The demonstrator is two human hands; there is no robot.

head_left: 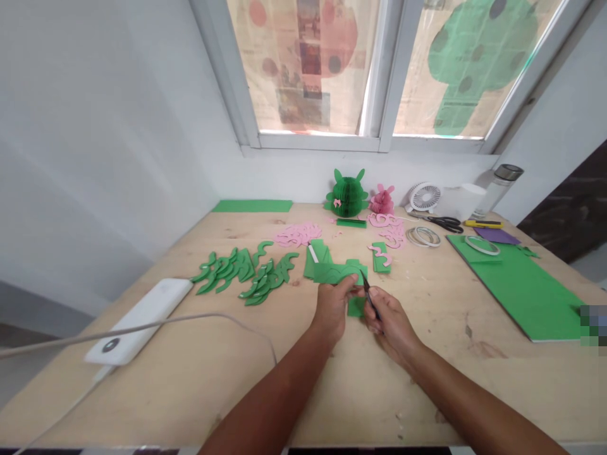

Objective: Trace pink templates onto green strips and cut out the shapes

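Observation:
My left hand (332, 304) pinches a strip of green paper (327, 273) between thumb and fingers; faint curved lines show on it. Dark scissors (371, 299) are gripped in my right hand (389, 319), their blades against the strip's right end. Below the strip, another green piece (356, 307) lies partly hidden by my hands. Just behind sit folded green paper (320, 251) with a white stick-like item on it, and a small green piece (379, 262) under a curved pink cutout. Several curved green cutouts (265, 281) are heaped to the left.
Pink cutouts (300, 234) lie farther back, before a green honeycomb paper figure (348, 196) and a smaller pink one (382, 201). Right are tape rolls (424, 237), black-handled scissors (446, 222), a yellow cutter (484, 224) and green sheets (526, 294). A white corded device (142, 322) lies left.

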